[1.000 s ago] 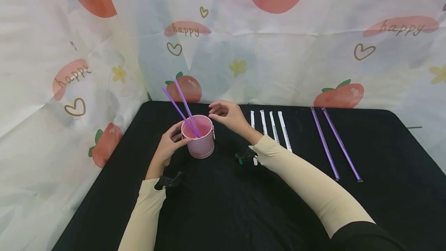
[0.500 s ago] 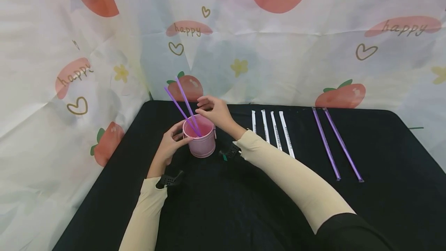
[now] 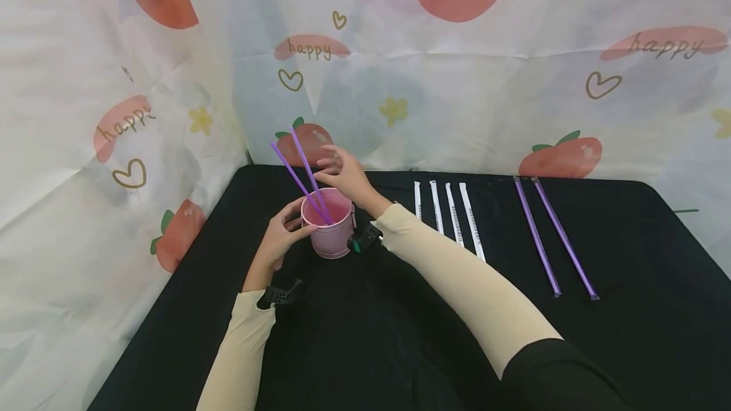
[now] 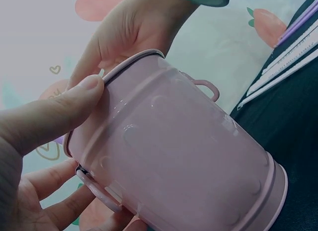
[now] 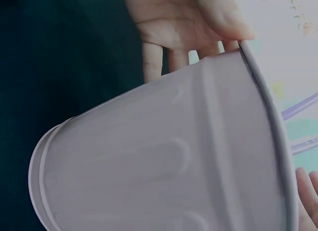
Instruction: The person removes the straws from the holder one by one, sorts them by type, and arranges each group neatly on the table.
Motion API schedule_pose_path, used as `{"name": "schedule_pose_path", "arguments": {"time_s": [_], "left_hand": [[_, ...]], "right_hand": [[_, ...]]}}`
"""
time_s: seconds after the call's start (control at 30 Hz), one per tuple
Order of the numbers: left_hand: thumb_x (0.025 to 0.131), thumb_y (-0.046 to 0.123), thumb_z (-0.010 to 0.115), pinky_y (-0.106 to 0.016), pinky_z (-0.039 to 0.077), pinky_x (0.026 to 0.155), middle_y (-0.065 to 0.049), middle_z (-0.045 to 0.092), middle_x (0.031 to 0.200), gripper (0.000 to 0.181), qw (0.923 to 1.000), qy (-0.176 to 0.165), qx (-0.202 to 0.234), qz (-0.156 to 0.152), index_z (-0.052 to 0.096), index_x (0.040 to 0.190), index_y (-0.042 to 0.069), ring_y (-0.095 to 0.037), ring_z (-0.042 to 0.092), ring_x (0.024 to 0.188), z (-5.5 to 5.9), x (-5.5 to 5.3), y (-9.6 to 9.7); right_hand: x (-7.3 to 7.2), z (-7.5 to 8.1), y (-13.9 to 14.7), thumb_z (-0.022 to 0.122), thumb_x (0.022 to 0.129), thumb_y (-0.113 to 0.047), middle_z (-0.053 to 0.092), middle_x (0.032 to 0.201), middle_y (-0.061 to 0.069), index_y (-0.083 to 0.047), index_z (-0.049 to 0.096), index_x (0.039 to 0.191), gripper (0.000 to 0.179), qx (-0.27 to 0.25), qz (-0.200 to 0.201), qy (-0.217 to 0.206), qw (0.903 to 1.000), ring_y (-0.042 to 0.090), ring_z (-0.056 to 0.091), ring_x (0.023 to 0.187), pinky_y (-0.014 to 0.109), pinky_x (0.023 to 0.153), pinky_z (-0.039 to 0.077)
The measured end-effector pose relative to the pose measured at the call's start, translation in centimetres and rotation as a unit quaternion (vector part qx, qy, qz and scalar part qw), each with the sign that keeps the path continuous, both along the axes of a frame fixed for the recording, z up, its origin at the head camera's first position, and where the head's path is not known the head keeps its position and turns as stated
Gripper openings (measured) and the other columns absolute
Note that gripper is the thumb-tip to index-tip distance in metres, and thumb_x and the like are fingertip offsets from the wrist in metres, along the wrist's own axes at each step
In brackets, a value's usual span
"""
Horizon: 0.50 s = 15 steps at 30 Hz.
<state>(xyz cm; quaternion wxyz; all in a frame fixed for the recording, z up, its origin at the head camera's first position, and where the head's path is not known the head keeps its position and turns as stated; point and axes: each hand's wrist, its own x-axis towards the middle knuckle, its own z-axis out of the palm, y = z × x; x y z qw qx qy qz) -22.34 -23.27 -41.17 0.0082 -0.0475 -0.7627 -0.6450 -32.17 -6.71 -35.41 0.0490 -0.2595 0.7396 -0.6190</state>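
Observation:
A small pink metal bucket (image 3: 333, 241) stands on the black-covered table. Two purple straws (image 3: 288, 167) lean out of it to the upper left. My left hand (image 3: 275, 243) holds the bucket from its left side. In the left wrist view, the thumb (image 4: 89, 89) lies on the bucket's rim and the other fingers reach around by a side handle (image 4: 98, 190). Over the bucket's far right rim is my right hand (image 3: 349, 177), fingers loosely bent, thumb close beside the straws. No hold on them shows. The right wrist view catches only its fingertips (image 5: 305, 196) past the rim.
Several white paper-wrapped straws (image 3: 471, 217) lie in a row right of the bucket, partly behind the right forearm. Farther right lie two purple wrapped straws (image 3: 537, 236). A printed curtain (image 3: 474, 100) hangs behind the table.
My right hand has moved left and slightly up, from beside the bucket to over its rim by the straws. The left hand keeps its hold on the bucket.

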Motion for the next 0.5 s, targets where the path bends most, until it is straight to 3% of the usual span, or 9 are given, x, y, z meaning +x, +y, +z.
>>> {"name": "schedule_pose_path", "arguments": {"time_s": [0.5], "left_hand": [[0.086,0.003,0.063,-0.042,0.042,0.104,-0.015,0.041,0.144,0.062,1.0,0.002,0.005,-0.007,0.037,0.142,0.008,-0.035,0.046,0.128,0.0,-0.1,-0.2]], "right_hand": [[-0.5,-0.3,-1.7,0.067,0.085,-0.006,0.061,0.12,0.022,-0.003,0.042,0.135,0.056,0.034,0.027,-0.008,0.999,0.032,0.062,0.11,0.036,0.091,0.054]]}}
